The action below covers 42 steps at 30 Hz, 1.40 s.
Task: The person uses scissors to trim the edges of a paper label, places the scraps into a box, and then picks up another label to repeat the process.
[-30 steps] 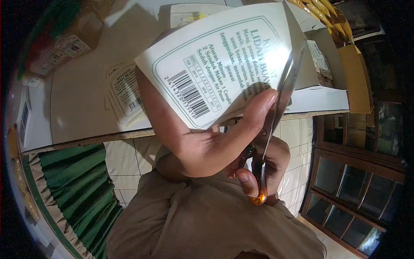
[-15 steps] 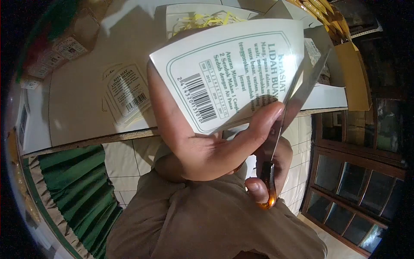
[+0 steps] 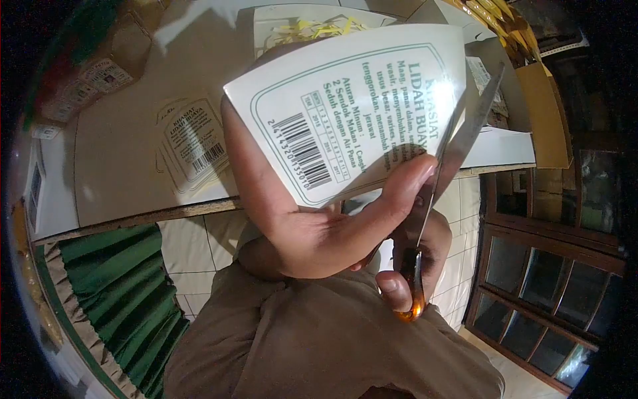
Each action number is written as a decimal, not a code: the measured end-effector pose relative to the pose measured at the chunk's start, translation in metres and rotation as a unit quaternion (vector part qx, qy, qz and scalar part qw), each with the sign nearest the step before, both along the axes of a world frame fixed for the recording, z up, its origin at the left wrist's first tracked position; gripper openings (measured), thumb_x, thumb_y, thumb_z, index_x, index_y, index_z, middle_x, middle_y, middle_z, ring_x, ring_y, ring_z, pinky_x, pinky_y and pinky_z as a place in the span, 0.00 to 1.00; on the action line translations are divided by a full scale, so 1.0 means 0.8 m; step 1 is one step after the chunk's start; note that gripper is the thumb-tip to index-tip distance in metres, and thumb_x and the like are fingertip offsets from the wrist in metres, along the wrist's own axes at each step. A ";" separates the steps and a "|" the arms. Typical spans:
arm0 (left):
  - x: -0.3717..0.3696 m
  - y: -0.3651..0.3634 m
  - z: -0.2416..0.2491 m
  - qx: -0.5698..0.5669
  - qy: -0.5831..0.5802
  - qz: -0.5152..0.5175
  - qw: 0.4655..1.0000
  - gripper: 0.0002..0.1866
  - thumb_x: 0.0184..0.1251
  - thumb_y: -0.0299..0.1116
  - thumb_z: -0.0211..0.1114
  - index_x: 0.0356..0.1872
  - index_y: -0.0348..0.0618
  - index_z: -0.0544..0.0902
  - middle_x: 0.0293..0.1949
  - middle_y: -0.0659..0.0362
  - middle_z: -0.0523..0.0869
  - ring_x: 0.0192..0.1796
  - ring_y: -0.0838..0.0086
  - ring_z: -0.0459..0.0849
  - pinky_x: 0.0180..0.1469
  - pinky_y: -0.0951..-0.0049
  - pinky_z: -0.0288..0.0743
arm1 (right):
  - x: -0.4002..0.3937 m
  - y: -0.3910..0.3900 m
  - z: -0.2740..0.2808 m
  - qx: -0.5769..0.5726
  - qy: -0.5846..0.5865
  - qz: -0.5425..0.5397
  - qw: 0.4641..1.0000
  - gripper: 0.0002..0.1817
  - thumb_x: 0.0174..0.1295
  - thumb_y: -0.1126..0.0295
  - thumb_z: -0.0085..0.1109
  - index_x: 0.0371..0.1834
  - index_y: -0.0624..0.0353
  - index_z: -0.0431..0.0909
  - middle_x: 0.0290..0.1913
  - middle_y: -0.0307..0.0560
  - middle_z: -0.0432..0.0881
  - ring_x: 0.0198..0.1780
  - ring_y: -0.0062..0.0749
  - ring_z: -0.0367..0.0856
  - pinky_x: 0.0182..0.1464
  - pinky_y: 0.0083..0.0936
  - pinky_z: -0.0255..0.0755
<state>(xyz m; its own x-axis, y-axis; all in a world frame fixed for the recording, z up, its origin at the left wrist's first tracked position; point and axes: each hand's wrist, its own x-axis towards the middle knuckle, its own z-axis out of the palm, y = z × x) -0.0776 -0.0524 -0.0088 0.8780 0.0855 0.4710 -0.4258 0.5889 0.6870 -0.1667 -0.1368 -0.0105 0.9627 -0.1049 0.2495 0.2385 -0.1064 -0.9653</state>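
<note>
A printed paper label (image 3: 359, 120) with green text, a double green border and a barcode is tilted up before me. My left hand (image 3: 312, 236) grips it, thumb laid along the lower right and fingers behind the paper. In my right hand (image 3: 435, 243) is a pair of scissors (image 3: 473, 123) with amber-brown handles, its thumb through one loop. The scissors' blades stand apart at the label's right edge, close to the left thumb tip. Whether the paper lies between the blades is hard to make out.
On the white table (image 3: 113, 179) lies another label (image 3: 193, 143). Behind stands a white box (image 3: 262, 26) with yellow paper strips (image 3: 319, 30). Printed packages (image 3: 106, 73) are at left, a cardboard box (image 3: 545, 113) at right. Below the table hangs a green pleated cloth (image 3: 113, 286).
The label and the scissors' tip have shifted slightly to the left and up. Both hands keep their grip, with nearly the same pose.
</note>
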 end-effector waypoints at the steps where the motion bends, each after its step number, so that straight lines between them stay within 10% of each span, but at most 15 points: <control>1: 0.000 0.000 0.001 0.000 0.000 0.000 1.000 0.36 0.39 0.15 0.62 0.55 0.24 0.57 0.38 0.44 0.77 0.34 0.70 0.79 0.37 0.76 0.74 | 0.000 0.001 0.001 0.003 0.009 -0.001 1.000 0.23 0.38 0.65 0.66 0.35 0.70 0.72 0.19 0.42 0.74 0.22 0.27 0.74 0.29 0.19 0.65; 42: -0.001 0.012 -0.003 0.041 -0.015 -0.025 0.999 0.37 0.42 0.15 0.64 0.56 0.28 0.55 0.39 0.45 0.77 0.30 0.73 0.79 0.28 0.80 0.76 | -0.006 0.003 0.006 0.009 0.044 -0.032 0.998 0.22 0.38 0.63 0.68 0.31 0.69 0.73 0.21 0.45 0.74 0.18 0.24 0.74 0.22 0.17 0.65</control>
